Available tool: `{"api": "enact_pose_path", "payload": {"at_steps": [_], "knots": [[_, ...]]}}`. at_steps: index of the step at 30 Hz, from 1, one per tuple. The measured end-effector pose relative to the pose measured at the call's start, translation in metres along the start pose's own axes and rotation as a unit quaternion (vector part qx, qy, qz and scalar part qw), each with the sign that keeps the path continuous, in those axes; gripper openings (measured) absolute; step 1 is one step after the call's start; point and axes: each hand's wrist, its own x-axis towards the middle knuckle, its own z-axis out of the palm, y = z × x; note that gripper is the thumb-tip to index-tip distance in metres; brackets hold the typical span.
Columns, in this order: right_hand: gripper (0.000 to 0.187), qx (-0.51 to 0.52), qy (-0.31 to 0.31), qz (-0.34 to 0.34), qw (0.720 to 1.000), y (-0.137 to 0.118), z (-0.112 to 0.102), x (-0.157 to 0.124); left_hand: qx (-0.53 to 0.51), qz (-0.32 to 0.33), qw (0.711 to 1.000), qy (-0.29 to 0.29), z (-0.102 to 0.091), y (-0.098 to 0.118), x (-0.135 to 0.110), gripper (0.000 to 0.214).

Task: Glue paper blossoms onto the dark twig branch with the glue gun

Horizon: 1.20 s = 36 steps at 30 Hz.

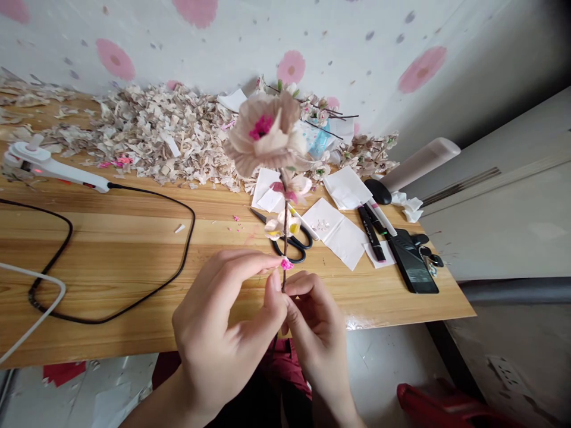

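Note:
A handmade paper flower stem (284,238) stands upright in front of me over the wooden table (116,249). At its top is a large beige bloom (266,135) with a pink centre, and smaller blossoms sit lower on the dark stalk. My left hand (223,324) pinches the stalk near its lower end between thumb and fingers. My right hand (314,324) pinches the same stalk from the right, just below a tiny pink bud (286,264). Both hands are closed on the stem, fingertips touching each other.
A white glue gun (49,166) with a black cord (134,196) lies at the left. Paper scraps (147,134) are heaped along the wall. Scissors (289,241), white paper squares (339,229), markers (372,229), a phone (413,264) with keys, and flower sprigs (366,151) lie to the right.

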Motion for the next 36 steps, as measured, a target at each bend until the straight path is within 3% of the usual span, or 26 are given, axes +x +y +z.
{"api": "enact_pose_path", "payload": {"at_steps": [4,11,18,36], "knots": [[0.012,0.05,-0.015,0.05,0.997,-0.002,-0.002,0.003,0.006,0.008,1.0,0.004,-0.01,-0.01,0.003,0.025],[0.024,0.185,-0.113,0.171,0.961,-0.002,-0.007,0.01,0.029,0.036,0.996,-0.08,-0.022,-0.024,0.009,0.022],[0.03,0.182,-0.137,0.189,0.955,-0.003,-0.008,0.01,0.038,0.041,0.995,-0.079,-0.021,-0.025,0.008,0.022],[0.025,0.176,-0.135,0.178,0.959,-0.006,-0.003,0.008,0.079,0.068,0.993,-0.062,-0.021,-0.024,0.006,0.018]]}}
